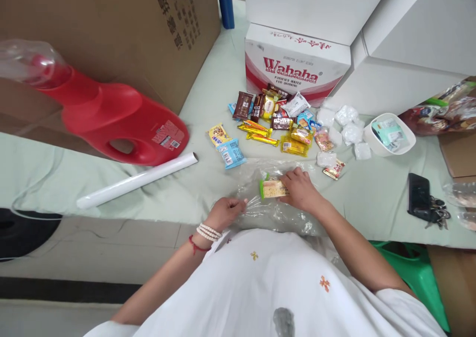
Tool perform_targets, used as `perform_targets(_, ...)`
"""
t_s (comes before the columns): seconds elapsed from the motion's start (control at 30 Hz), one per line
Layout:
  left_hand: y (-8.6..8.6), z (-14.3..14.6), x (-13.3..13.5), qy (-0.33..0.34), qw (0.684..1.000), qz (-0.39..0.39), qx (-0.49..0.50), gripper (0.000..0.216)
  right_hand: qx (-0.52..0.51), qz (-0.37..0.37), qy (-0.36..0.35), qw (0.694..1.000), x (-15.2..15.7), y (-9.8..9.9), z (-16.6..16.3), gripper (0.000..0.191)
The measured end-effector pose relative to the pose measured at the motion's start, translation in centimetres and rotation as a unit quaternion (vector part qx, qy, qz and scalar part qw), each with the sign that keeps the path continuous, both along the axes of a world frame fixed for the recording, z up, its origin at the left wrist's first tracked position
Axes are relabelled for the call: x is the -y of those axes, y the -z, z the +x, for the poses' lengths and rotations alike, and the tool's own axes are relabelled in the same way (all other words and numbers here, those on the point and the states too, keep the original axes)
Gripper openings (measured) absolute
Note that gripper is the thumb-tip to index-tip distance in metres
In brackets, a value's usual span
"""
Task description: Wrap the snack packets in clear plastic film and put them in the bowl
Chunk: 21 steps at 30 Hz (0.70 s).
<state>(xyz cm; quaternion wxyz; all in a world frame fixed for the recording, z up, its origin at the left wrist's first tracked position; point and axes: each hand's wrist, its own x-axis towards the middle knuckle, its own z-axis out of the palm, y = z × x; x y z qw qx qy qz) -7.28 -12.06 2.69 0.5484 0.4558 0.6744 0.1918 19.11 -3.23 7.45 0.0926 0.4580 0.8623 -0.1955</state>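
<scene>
Snack packet [272,189], green-ended, lies flat inside the clear plastic bag [275,213] on the pale green sheet [178,193], long axis running left to right, green end pointing left. Right hand [300,191] is curled over the packet's right end, fingers closed on it. Left hand [225,212] pinches the bag's left edge between thumb and fingers. Beyond the bag, a pile of wrapped snacks [273,121] sits near a Wahaha carton [295,64]. White bowl [388,135] to the right; phone with keys [424,200] further right. Red jug [111,119] and white roll [137,180] lie at left.
</scene>
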Motion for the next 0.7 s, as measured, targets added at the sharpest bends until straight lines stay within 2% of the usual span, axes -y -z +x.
perform_targets(0.13,-0.5,0.1,0.6,0.015,0.993,0.098,-0.059,0.045,-0.012,0.017,0.043,0.999,0.9,0.4,0.5,0.052)
perform_targets(0.23,-0.9,0.0,1.0,0.014,0.987,0.140,-0.078,0.033,0.003,0.041,0.076,0.996,2.0,0.3,0.5,0.055)
perform_targets(0.33,-1.2,-0.1,1.2,0.004,0.983,0.170,-0.065,0.024,0.004,0.082,0.074,0.994,2.9,0.5,-0.4,0.059)
perform_targets(0.4,-1.3,0.0,1.3,-0.009,0.988,0.153,-0.031,0.027,0.005,0.090,0.065,0.994,3.1,0.8,-1.1,0.052)
perform_targets(0.5,-0.9,0.4,1.5,-0.047,0.996,0.079,0.006,0.030,0.022,0.070,0.044,0.996,2.7,1.0,-1.6,0.038)
perform_targets(0.6,-0.4,0.7,1.6,-0.064,0.993,0.086,-0.054,0.027,0.034,0.055,0.034,0.997,1.9,0.9,-1.1,0.031)
perform_targets(0.7,-0.1,0.8,1.5,-0.039,0.982,0.127,-0.132,0.026,0.033,0.049,0.037,0.998,1.3,0.2,-0.2,0.031)
